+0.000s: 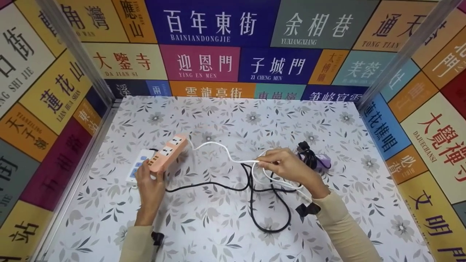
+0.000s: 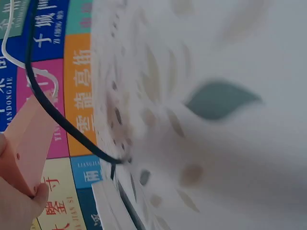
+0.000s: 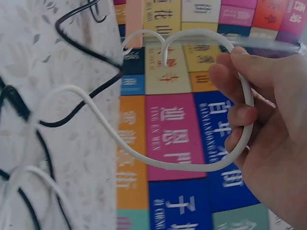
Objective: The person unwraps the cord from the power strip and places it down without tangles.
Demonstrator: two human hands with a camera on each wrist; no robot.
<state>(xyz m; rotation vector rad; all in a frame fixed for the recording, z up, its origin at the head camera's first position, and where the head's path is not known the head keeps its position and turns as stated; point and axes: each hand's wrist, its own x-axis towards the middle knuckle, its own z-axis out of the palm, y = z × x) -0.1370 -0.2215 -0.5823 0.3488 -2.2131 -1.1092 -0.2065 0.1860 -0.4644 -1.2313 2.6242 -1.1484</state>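
My left hand grips the near end of an orange power strip, which is tilted over a white power strip with blue sockets. From the orange strip's far end a white cord runs across to my right hand, whose thumb and fingers pinch it. In the right wrist view the white cord hangs in a loop below the curled fingers. The left wrist view shows only the thumb side of the left hand on the orange strip.
A black cord crosses the table from the white strip and loops near the middle. A purple power strip with a bundled black cord lies right, behind my right hand. Lettered panels wall the flower-patterned table.
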